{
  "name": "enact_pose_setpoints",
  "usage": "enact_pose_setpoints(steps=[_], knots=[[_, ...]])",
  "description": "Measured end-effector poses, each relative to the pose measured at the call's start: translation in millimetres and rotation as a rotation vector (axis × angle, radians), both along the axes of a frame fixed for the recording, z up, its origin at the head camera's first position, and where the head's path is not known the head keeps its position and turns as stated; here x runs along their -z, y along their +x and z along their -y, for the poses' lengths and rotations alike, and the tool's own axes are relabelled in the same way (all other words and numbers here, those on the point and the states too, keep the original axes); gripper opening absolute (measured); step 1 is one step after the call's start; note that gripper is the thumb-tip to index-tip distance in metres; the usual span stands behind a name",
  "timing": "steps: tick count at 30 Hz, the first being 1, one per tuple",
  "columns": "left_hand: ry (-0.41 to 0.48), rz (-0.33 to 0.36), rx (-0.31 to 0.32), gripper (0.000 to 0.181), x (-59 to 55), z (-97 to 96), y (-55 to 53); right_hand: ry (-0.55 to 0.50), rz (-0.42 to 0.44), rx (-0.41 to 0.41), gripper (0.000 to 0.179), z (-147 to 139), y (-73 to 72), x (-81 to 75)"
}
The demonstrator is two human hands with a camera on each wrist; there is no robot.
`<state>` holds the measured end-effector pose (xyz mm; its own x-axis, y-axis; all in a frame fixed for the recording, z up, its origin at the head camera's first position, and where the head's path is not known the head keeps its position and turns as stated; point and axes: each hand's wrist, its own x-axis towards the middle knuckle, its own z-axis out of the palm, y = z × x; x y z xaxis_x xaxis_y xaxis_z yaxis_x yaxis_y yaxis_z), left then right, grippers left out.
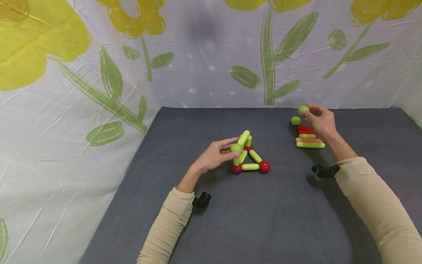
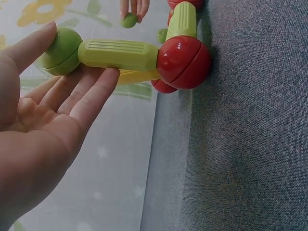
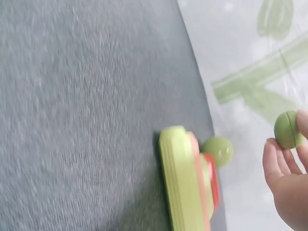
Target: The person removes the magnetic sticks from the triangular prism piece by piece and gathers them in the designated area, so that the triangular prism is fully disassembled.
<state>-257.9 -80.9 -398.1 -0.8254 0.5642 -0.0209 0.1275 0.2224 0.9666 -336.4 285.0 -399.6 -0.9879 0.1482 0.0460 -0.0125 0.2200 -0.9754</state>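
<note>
My left hand (image 1: 212,157) pinches a green ball (image 2: 61,51) between its thumb and fingers. That ball tops an upright yellow-green rod (image 2: 118,53), whose lower end meets a red ball (image 2: 184,62). The rod belongs to a magnetic-type ball-and-rod frame: red balls (image 1: 264,166) joined by yellow-green rods (image 1: 250,167) in a triangle on the table, with another rod (image 1: 244,138) slanting near the top. Over the far right of the table, my right hand (image 1: 324,123) pinches a second green ball (image 3: 288,130) in its fingertips, raised above the surface.
Below the right hand lies another green ball (image 1: 295,121). Beside it is a row of rods: red ones (image 1: 305,130), an orange one (image 1: 308,140) and a long yellow-green one (image 1: 310,145). A flower-printed cloth (image 1: 204,73) hangs behind the dark grey table (image 1: 257,220).
</note>
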Motion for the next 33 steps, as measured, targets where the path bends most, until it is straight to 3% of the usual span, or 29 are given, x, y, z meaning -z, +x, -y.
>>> enact_pose_setpoints(steps=[7,14,18,33], knots=[[-0.016,-0.02,0.0,0.057,0.0,0.4,0.0,0.068,0.036,0.014,0.066,-16.1,-3.5,9.7],[0.011,-0.01,0.01,0.057,0.8,0.9,-1.1,0.073,0.121,0.039,0.068,-28.8,-13.1,23.8],[0.009,-0.012,0.014,0.058,1.5,0.7,-1.7,0.173,0.144,0.037,0.067,-29.5,-15.4,26.1],[-0.023,-0.009,0.015,0.057,-1.0,1.9,-2.0,0.292,0.189,-0.064,0.069,-36.3,-24.3,34.3]])
